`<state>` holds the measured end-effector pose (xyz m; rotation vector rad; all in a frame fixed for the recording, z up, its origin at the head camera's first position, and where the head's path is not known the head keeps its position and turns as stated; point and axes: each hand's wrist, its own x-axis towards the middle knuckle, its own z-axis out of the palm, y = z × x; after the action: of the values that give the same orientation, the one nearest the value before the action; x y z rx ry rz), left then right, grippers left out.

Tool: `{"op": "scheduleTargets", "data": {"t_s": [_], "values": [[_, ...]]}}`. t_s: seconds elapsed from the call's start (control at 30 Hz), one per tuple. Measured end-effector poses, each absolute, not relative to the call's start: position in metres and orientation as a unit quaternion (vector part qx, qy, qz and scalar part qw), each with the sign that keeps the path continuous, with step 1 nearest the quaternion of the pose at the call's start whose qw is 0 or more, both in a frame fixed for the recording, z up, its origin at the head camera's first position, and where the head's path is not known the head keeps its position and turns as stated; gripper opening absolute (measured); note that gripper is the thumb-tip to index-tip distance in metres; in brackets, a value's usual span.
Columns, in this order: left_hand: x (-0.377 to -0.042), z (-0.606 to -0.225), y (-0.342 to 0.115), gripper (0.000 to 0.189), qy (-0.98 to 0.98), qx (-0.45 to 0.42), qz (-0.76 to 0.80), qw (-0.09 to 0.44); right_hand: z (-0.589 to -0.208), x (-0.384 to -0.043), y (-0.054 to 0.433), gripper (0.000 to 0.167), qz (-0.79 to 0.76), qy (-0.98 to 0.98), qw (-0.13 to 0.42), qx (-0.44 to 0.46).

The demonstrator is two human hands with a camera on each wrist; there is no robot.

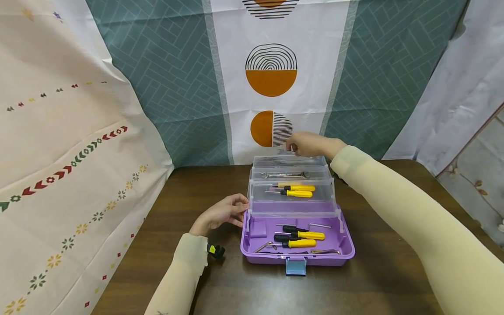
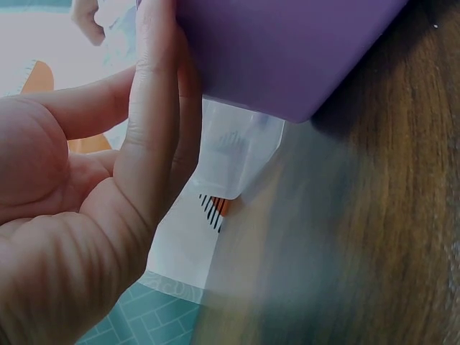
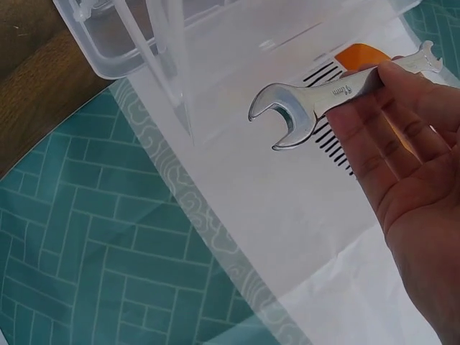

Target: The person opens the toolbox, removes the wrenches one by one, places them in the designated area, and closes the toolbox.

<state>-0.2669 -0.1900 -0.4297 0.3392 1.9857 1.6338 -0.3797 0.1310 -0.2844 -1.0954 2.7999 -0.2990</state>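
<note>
My right hand pinches a silver open-end wrench between thumb and fingers, above the topmost clear tray of the toolbox. In the right wrist view, the wrench's larger jaw points left, away from the palm. My left hand rests against the left side of the purple toolbox, its fingers extended along the wall in the left wrist view. The toolbox stands open with its clear trays raised in steps. Another wrench lies in an upper tray, with yellow-handled screwdrivers in the tray below.
The purple base holds several screwdrivers with yellow or black handles, hex keys and other metal tools. A blue latch hangs down at the front. Patterned cloth hangs behind the brown wooden table.
</note>
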Motion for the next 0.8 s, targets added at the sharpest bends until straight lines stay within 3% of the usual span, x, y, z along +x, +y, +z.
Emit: {"op": "scheduleTargets", "data": {"t_s": [0.8], "values": [[-0.268, -0.431, -0.190, 0.025, 0.734, 0.117, 0.608, 0.277, -0.270, -0.380, 0.170, 0.026, -0.115, 0.932, 0.042, -0.341]]}}
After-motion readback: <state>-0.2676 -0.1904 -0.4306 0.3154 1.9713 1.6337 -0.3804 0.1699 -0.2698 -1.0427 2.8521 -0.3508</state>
